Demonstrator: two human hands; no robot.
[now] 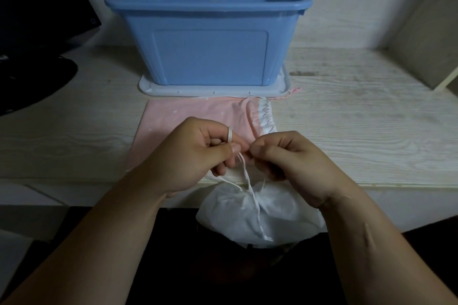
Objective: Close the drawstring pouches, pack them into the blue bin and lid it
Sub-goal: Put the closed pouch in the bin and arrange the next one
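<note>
White pouch (257,210) looked cinched; your left hand (198,153) and right hand (290,158) pinched its cord (247,176). Pink pouch (188,111) lay unpacked, and the blue bin (210,57) stood unlidded.

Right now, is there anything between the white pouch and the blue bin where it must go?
Nothing visible blocks it. The blue bin stands open, its lid lying under it. Only the pink pouch lies flat on the table between the white pouch and the bin, probably low enough to pass over.

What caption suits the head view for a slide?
Left hand and right hand pinch the cord of a white pouch; pink pouch lies before blue bin.
</note>
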